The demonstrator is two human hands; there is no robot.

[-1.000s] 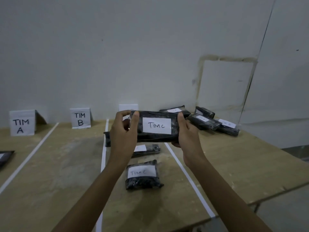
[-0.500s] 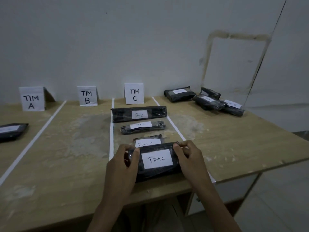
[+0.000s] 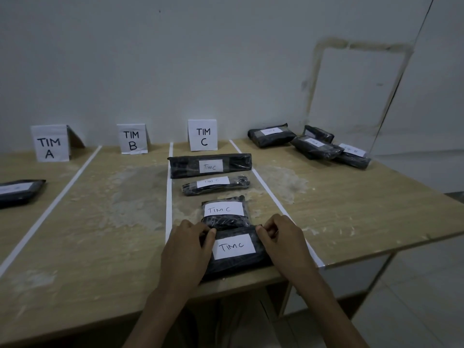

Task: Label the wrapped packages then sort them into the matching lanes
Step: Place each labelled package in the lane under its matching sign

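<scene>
Now both hands grip one black wrapped package (image 3: pixel 236 266) labelled "TIM C" at the desk's (image 3: pixel 75 247) near edge, the left hand (image 3: pixel 187 249) clasping its left end and the right hand (image 3: pixel 285 243) pinching its right end. It lies between the two white tape lines (image 3: pixel 168 197), touching another "TIM C" package (image 3: pixel 224 212), with two more beyond toward the TIM C sign (image 3: pixel 203 135).

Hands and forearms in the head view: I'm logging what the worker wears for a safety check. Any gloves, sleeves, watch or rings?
Both the left hand and the right hand are bare, with no gloves. The forearms are uncovered as far as the frame shows; no sleeve, watch or wristband is visible. The light is dim, so a thin ring cannot be ruled out.
</scene>
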